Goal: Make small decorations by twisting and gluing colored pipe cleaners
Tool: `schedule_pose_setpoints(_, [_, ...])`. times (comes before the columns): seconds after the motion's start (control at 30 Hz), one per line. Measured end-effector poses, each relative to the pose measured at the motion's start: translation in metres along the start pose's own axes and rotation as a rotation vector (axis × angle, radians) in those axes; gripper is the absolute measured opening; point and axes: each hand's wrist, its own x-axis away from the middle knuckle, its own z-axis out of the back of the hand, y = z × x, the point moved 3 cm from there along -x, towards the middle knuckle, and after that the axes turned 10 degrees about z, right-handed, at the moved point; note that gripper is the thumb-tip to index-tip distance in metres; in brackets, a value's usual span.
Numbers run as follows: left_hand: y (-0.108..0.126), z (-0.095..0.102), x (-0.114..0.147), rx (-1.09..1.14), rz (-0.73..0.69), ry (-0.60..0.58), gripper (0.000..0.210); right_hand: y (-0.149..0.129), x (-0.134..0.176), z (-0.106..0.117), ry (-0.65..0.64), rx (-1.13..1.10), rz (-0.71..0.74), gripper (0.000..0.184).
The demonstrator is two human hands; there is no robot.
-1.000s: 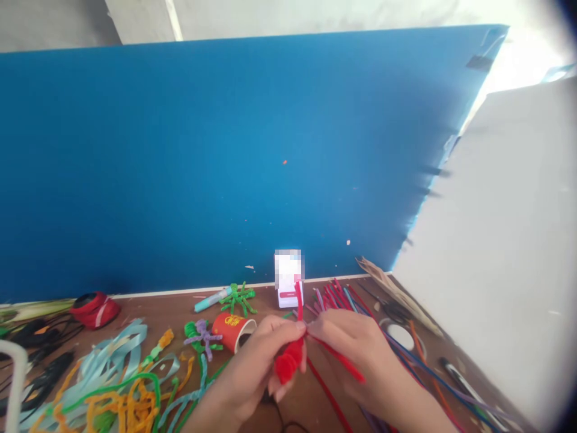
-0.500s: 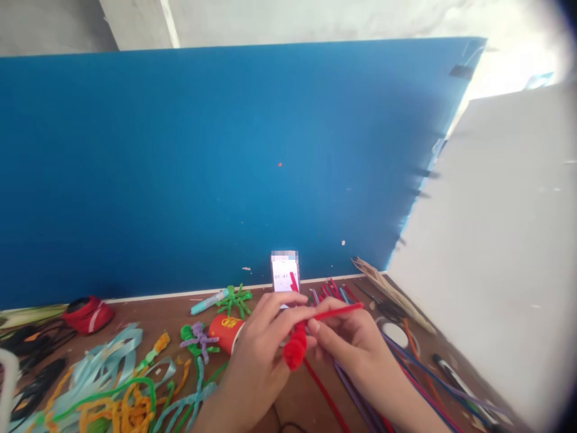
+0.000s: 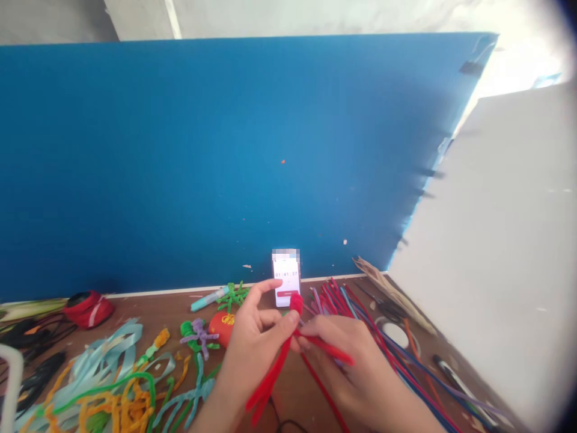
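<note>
A red pipe cleaner figure (image 3: 296,302), with a rounded coiled head at its upper end, is held between my two hands above the table. My left hand (image 3: 264,325) pinches it just below the head with thumb and a curled finger, while the index finger sticks out toward the phone. Two or more red strands hang down from this pinch to the lower left. From the other side, my right hand (image 3: 345,343) grips the piece at the same spot, its fingers closed. Another red strand juts out to the right across these fingers. The exact twist point is partly hidden.
A phone (image 3: 287,276) showing a timer leans on the blue panel (image 3: 252,150). Loose pipe cleaners (image 3: 336,294) lie at right, near a white tape roll (image 3: 395,335) and a pen (image 3: 460,376). At left are ribbons (image 3: 103,355), a red pouch (image 3: 89,308) and a red container (image 3: 220,329).
The red piece has been turned over: its coiled head now points up toward the phone, and the strands hang toward me. Both hands have shifted their grip around it.
</note>
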Motion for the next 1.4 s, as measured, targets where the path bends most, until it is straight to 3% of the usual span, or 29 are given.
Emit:
schedule_pose_setpoints(0.07, [0.001, 0.000, -0.003, 0.003, 0.028, -0.048, 0.066, -0.001, 0.000, 0.000, -0.018, 0.145, 0.092, 0.015])
schedule_pose_setpoints(0.13, [0.000, 0.000, -0.005, -0.038, 0.042, -0.078, 0.055, -0.002, 0.000, 0.000, -0.010, 0.151, 0.089, 0.017])
schedule_pose_setpoints(0.37, [0.007, 0.002, 0.000, -0.253, -0.137, -0.061, 0.027, 0.004, 0.000, 0.005, 0.155, -0.347, -0.297, 0.030])
schedule_pose_setpoints(0.57, [0.009, 0.000, 0.004, -0.332, -0.201, -0.114, 0.024, 0.007, -0.001, 0.003, 0.192, -0.630, -0.381, 0.031])
schedule_pose_setpoints(0.7, [-0.001, -0.004, 0.003, -0.196, -0.089, -0.198, 0.038, 0.001, -0.002, 0.008, 0.198, -0.356, -0.208, 0.026])
schedule_pose_setpoints(0.87, [-0.016, -0.004, 0.003, 0.293, 0.188, -0.206, 0.034, -0.004, 0.001, 0.009, 0.069, 0.100, 0.088, 0.015])
schedule_pose_setpoints(1.1, [-0.009, -0.011, 0.011, 0.391, 0.150, -0.380, 0.046, -0.009, 0.003, 0.006, 0.105, 0.447, 0.259, 0.014])
schedule_pose_setpoints(1.23, [-0.006, -0.013, 0.016, 0.397, 0.143, -0.395, 0.047, -0.014, 0.004, 0.005, 0.109, 0.449, 0.274, 0.015])
schedule_pose_setpoints(1.4, [0.002, -0.013, 0.027, 0.257, 0.072, -0.301, 0.049, -0.017, 0.001, 0.008, 0.124, 0.003, -0.011, 0.021])
